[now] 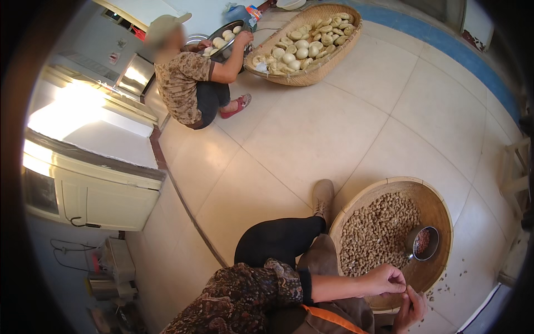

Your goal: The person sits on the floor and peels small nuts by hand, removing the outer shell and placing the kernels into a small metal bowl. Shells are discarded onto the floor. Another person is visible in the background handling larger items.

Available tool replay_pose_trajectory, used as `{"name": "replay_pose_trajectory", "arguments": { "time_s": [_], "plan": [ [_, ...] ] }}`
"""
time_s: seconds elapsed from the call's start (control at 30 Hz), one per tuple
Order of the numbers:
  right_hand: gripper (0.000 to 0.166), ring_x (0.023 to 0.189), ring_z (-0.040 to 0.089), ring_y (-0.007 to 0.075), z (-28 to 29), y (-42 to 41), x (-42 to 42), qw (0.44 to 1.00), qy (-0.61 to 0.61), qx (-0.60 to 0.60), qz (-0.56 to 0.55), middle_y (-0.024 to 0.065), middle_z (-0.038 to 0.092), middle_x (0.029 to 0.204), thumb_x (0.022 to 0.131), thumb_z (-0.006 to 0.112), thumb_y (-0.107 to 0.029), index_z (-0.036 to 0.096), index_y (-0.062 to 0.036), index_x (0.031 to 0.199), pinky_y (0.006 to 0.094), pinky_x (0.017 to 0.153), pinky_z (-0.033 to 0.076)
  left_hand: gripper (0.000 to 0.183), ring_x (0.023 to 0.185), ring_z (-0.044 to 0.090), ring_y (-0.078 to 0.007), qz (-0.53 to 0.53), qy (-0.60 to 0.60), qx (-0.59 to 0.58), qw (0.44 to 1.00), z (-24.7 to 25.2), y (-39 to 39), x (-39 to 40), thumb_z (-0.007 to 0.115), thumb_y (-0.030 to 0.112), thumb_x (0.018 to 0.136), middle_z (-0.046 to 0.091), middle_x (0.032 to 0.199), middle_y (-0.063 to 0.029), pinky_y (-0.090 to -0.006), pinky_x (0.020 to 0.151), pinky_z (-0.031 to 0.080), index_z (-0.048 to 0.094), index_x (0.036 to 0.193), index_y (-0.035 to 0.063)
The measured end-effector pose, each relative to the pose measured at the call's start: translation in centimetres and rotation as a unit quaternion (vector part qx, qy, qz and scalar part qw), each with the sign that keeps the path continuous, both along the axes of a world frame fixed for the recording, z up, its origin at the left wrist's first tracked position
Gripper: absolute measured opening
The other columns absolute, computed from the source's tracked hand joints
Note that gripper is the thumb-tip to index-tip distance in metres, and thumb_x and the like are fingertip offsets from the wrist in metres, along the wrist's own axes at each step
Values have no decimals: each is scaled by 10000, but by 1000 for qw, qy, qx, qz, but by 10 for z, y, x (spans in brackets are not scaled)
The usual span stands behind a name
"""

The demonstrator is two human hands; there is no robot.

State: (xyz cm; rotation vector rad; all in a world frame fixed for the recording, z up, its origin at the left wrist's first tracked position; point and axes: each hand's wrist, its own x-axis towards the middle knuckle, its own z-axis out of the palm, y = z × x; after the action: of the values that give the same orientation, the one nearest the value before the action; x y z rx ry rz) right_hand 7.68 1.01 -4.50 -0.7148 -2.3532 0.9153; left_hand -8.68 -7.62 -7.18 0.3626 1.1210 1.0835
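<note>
My left hand (pixel 384 279) reaches over the near rim of a round woven basket (pixel 431 275). Its thumb and forefinger meet the fingertips of my right hand (pixel 411 311), just beside that rim. Between them is something tiny, apparently a peanut, mostly hidden by the fingers. Unshelled peanuts (pixel 375 234) cover much of the basket's bottom. Among them, towards the right, a metal cup (pixel 433 246) leans on its side with reddish shelled kernels (pixel 421 241) inside.
Shell scraps (pixel 446 282) litter the tiled floor right of the basket. Farther off, another person (pixel 183 83) squats holding a metal basin (pixel 219 31) of pale round buns, beside a long wicker basket (pixel 308 79) of buns. A wooden stool (pixel 515 179) stands at right.
</note>
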Motion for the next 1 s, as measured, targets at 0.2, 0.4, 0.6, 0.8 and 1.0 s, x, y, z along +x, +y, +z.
{"name": "replay_pose_trajectory", "arguments": {
  "time_s": [0.2, 0.4, 0.6, 0.8, 1.0],
  "plan": [
    [192, 571, 532, 222, -2, -1, 3, 997, -1, 71, 16, 76, 613, 677, 781, 768, -20, 747, -28, 972, 330, 509, 429, 205, 730, 573, -39, -11, -92, -58, 994, 7, 0, -3, 705, 262, 909, 657, 851, 25, -206, 633, 503, 704, 977, 69],
    [196, 600, 550, 208, -2, -2, 6, 1000, 4, 3, 4, 90, 641, 724, 791, 757, -14, 742, -27, 986, 327, 547, 447, 172, 751, 587, -53, 31, -127, 44, 990, -2, 2, 4, 673, 181, 932, 666, 888, 8, -198, 703, 493, 679, 1004, 26],
    [261, 654, 567, 210, -9, -2, -1, 998, 54, -35, -8, 113, 684, 828, 811, 742, -14, 713, -11, 1070, 321, 587, 447, 163, 824, 610, -71, 46, -113, 70, 990, -11, 3, 10, 655, 158, 940, 674, 905, -8, -220, 774, 484, 651, 1020, 17],
    [282, 672, 584, 265, -6, -4, 9, 998, -60, -22, -1, 133, 684, 845, 810, 751, -29, 704, 15, 1085, 360, 596, 462, 195, 789, 579, -61, 27, -85, 35, 995, -10, 1, 7, 692, 224, 919, 669, 846, 16, -220, 735, 458, 682, 974, 37],
    [241, 630, 564, 301, -2, -4, 6, 998, 4, 54, 21, 152, 673, 817, 831, 743, -68, 708, 32, 1047, 389, 570, 463, 275, 726, 518, -31, -37, -124, -10, 991, 3, 1, 2, 699, 350, 910, 658, 805, 55, -204, 642, 417, 695, 907, 76]
  ]
}}
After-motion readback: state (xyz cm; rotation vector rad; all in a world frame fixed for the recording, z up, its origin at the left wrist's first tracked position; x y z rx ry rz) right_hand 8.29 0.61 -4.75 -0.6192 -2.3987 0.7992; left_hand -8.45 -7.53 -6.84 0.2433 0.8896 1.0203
